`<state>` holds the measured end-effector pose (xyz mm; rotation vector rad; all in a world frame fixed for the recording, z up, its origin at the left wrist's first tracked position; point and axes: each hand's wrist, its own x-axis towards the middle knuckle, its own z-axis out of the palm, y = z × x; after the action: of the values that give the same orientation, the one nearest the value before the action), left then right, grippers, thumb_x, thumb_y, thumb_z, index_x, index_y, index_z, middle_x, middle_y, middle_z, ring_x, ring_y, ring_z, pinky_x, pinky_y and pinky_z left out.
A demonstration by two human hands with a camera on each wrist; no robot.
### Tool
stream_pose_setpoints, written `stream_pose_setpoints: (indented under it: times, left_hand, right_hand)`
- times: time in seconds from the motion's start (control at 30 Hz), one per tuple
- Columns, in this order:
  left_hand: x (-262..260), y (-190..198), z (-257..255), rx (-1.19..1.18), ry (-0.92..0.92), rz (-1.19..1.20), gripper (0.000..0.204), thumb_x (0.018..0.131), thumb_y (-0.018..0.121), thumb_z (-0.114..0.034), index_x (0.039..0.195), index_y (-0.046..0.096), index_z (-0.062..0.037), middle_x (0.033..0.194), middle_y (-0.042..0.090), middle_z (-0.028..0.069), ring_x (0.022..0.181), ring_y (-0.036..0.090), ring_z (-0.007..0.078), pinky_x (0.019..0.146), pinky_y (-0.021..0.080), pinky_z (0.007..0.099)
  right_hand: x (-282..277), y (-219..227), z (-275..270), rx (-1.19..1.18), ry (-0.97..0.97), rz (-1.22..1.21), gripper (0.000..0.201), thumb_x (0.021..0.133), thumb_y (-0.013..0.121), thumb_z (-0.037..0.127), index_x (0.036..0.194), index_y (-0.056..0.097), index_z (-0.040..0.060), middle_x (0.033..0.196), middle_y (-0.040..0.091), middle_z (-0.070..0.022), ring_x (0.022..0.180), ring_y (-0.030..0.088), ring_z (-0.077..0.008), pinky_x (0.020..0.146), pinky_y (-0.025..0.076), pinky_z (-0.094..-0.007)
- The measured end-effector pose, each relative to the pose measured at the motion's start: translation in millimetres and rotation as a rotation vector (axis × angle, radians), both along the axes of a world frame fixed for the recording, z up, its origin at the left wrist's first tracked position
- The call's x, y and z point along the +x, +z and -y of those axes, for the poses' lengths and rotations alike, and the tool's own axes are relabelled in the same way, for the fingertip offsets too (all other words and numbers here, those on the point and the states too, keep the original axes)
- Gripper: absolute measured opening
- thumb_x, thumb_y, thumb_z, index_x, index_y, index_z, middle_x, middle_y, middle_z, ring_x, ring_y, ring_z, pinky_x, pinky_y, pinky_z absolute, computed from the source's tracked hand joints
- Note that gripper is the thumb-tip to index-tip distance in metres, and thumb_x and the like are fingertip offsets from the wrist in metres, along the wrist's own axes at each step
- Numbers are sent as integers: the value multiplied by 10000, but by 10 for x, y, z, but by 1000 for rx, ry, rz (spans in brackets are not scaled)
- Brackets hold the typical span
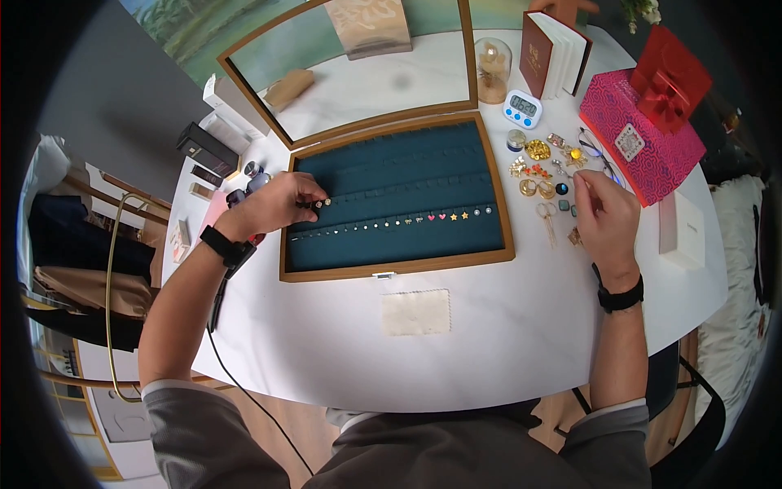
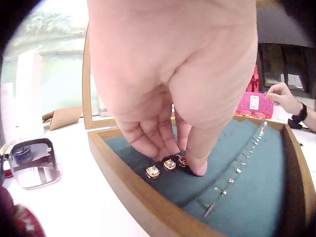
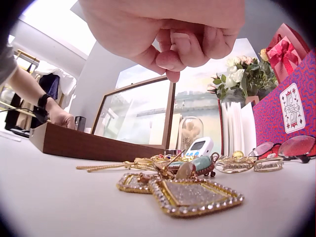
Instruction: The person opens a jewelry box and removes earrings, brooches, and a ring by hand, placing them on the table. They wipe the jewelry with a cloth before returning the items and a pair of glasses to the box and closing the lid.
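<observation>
My left hand [image 1: 281, 202] is over the left part of the jewelry case [image 1: 399, 265]. In the left wrist view, the thumb and fingers of this hand [image 2: 173, 79] pinch a dark-and-gold earring [image 2: 182, 161] at the teal lining; two square clear-stone earrings, one of them nearest the case edge [image 2: 152, 171], sit beside it. A row of small studs, with pink hearts [image 1: 432, 217] and gold stars [image 1: 454, 217], crosses the lining. Above the loose jewelry, my right hand [image 1: 607, 218] has its fingers curled; in the right wrist view, nothing shows in this hand [image 3: 173, 37]. Below it lie gold-edged square earrings [image 3: 195, 195].
The case's glass lid [image 1: 358, 81] stands raised. Behind the jewelry is a digital timer [image 1: 522, 109]; a glass dome [image 1: 493, 69], book [image 1: 550, 57] and pink box [image 1: 643, 122] stand farther back. A cream cloth [image 1: 416, 312] lies in front; sunglasses [image 2: 34, 163] are left of the case.
</observation>
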<state>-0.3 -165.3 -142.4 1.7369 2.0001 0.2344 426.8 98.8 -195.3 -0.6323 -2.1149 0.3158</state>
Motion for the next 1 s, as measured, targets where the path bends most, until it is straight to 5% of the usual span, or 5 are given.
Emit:
stream_pose_setpoints:
  times: [0.3,0.5,1.0]
  left_hand:
    - [-69,-3,-9,-69,83,112,347,875,774,149,1195,772,14,1104,770,101,1002,763,211,867,625,336]
    - [-68,19,23,-39,-49,-2,389,875,764,161,1233,754,7,1153,750,101,1004,764,229,867,624,338]
    - [-142,-160,25,36,40,133,195,943,781,73,1133,786,29,1012,790,91,894,755,169,816,611,313]
  right_hand:
    - [-4,8,14,-8,-1,5,61,961,761,38,992,754,-14,769,729,-144,587,679,-248,562,504,-339]
    - [-7,-1,13,-13,-2,4,61,961,763,41,991,754,-12,761,725,-139,585,676,-243,559,500,-341]
    - [-5,-7,22,-29,-2,17,66,967,765,46,993,758,-15,760,725,-142,574,665,-231,549,493,-334]
